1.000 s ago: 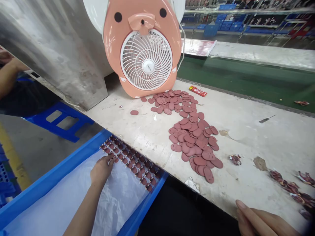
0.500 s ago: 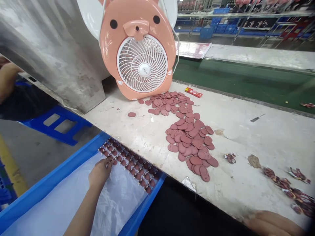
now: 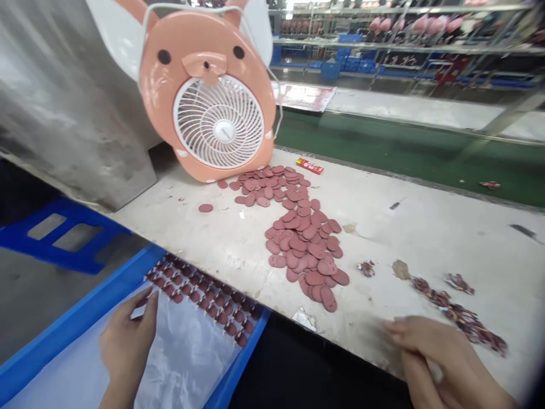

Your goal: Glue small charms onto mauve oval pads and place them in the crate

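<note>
At the upper left of the blue tray (image 3: 252,341), my left hand (image 3: 128,341) is closed, thumb and forefinger around a reddish-brown oval piece (image 3: 143,300) that is mostly hidden. Beside it, rows of similar pieces with small fittings (image 3: 213,309) lie on the tray's translucent sheet (image 3: 179,346). My right hand (image 3: 447,358) is over the table's near edge at the right, fingers pressed together and slightly blurred. Whatever it may hold is hidden. Just beyond it lies a line of small dark red and white fittings (image 3: 455,309).
A pile of reddish-brown ovals (image 3: 304,244) covers the middle of the white table (image 3: 230,255). Behind it stands a pink animal-shaped fan (image 3: 208,102), beside a metal housing (image 3: 72,108). A small red box (image 3: 310,166) lies near the green belt (image 3: 383,145). A blue stool (image 3: 63,238) stands left.
My left hand has moved left, away from the rows of pieces. My right hand has come further into view over the table. The view has shifted to the right.
</note>
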{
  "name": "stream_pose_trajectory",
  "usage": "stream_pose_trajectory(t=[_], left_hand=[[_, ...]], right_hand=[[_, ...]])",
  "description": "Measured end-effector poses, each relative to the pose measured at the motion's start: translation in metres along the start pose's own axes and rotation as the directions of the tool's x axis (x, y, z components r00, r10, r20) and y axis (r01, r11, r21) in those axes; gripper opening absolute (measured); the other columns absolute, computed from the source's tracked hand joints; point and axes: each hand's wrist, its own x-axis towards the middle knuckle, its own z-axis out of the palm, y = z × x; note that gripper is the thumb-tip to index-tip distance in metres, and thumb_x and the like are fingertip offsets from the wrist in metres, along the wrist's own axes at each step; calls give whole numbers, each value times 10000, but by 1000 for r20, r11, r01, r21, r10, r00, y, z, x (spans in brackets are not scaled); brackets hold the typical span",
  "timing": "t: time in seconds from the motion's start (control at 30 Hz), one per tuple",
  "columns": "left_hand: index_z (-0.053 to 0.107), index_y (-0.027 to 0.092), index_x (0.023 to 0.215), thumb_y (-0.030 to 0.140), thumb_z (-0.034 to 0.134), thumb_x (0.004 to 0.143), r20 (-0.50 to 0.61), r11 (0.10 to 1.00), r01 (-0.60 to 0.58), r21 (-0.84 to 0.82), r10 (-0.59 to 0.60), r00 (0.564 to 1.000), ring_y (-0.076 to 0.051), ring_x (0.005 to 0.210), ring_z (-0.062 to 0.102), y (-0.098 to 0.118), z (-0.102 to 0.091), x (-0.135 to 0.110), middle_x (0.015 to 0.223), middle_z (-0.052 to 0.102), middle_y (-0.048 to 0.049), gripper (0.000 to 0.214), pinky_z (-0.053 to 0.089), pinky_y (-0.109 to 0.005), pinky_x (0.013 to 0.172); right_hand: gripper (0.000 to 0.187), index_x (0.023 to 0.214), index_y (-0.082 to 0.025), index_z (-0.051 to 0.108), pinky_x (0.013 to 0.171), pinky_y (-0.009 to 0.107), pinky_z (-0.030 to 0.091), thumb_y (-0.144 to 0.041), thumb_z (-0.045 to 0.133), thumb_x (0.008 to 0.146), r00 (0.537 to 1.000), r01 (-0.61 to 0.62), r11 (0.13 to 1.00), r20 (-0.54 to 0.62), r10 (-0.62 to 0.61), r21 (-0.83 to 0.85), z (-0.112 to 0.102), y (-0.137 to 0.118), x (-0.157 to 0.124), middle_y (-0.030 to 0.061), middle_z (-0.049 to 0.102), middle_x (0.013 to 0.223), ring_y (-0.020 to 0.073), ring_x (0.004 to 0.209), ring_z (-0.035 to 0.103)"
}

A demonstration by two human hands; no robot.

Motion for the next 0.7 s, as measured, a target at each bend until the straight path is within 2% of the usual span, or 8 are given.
stream_pose_trajectory(t=[0.07,0.13,0.2,0.27,0.33,0.5,0.63,0.7], left_hand=[[655,226,1131,494,487,915,-139,984,-141,-106,126,982,-295,867,692,35,-5,-23,1161,695,-117,383,554,-475,798],[679,243,1051,407,588,882,-223,889,-392,-234,344,912,-281,1039,659,76,-7,-49,1123,714,-88,252,496,-446,961],[697,290,994,311,677,827,-270,703,-636,-318,575,772,-247,999,661,116,-9,-74,1051,735,-48,170,483,-408,963],[686,246,1096,215,710,803,-291,436,-830,-348,791,538,-270,1032,632,152,-12,-95,1054,735,-99,296,466,-409,947],[677,224,1164,295,692,831,-273,327,-880,-346,862,428,-287,1061,600,181,-15,-110,1120,730,-126,340,414,-418,976],[709,308,1126,501,613,864,-200,256,-872,-417,910,363,-252,1093,615,204,-13,-120,1191,744,-25,339,189,-405,1124],[727,335,1072,354,693,852,-311,125,-901,-415,911,269,-173,956,665,195,-2,-118,1018,796,51,223,155,-357,1145],[733,327,1048,232,684,872,-340,85,-892,-443,905,255,-140,907,661,193,-1,-120,958,801,76,207,170,-340,1139]], right_hand=[[128,973,-228,645,787,361,530,-169,615,863,965,-258,966,-69,255,-37,-4,3,25,45,685,921,217,858,659],[210,1059,-244,614,775,379,543,-362,624,886,830,-555,830,-41,557,53,-5,16,49,64,667,1056,238,902,663],[411,1232,-235,508,765,382,559,-464,589,901,779,-624,776,0,627,86,-1,35,70,111,617,1222,282,1087,615],[564,1314,-210,461,844,431,540,-492,647,862,754,-657,752,58,654,60,9,56,89,149,573,1295,308,1162,566],[582,1303,-188,491,921,501,495,-451,713,834,733,-675,738,114,670,3,22,73,104,153,559,1294,324,1175,541],[269,1124,-163,612,913,468,501,-358,626,939,730,-659,750,195,655,-51,45,89,124,78,602,1186,243,1057,597],[240,1087,-151,604,839,415,523,-340,625,939,755,-652,750,178,631,110,28,72,123,57,623,1078,209,946,621],[189,1001,-159,592,773,364,509,-310,652,903,756,-654,723,161,634,221,10,51,112,24,618,960,183,846,604]])
